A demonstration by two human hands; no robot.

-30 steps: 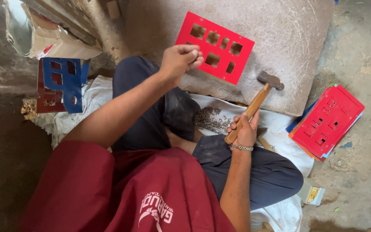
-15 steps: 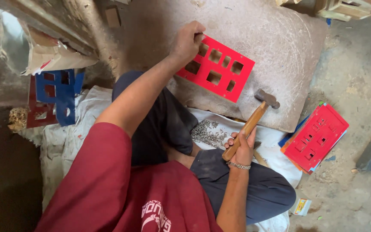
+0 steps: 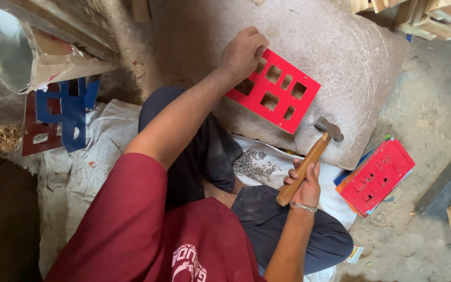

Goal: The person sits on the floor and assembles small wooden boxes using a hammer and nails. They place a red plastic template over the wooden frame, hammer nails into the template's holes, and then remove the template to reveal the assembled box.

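Observation:
A red panel (image 3: 283, 99) with several square cutouts lies flat on a big grey stone slab (image 3: 340, 47). My left hand (image 3: 244, 51) rests on the panel's upper left corner, fingers curled onto it. My right hand (image 3: 303, 184) grips the wooden handle of a hammer (image 3: 314, 151), whose metal head hovers over the slab's near edge, just right of the panel. A small heap of dark nails (image 3: 254, 164) lies on white cloth by my knee.
A stack of red cutout panels (image 3: 377, 177) sits on the ground at the right. Blue and dark red cutout panels (image 3: 61, 115) lean at the left on white sacking. Wooden frames (image 3: 429, 15) lie at the top right, another at the right edge.
My left hand has slid the red panel down the slab toward me and now presses on its corner. The hammer stays in my right hand, head lowered near the slab edge.

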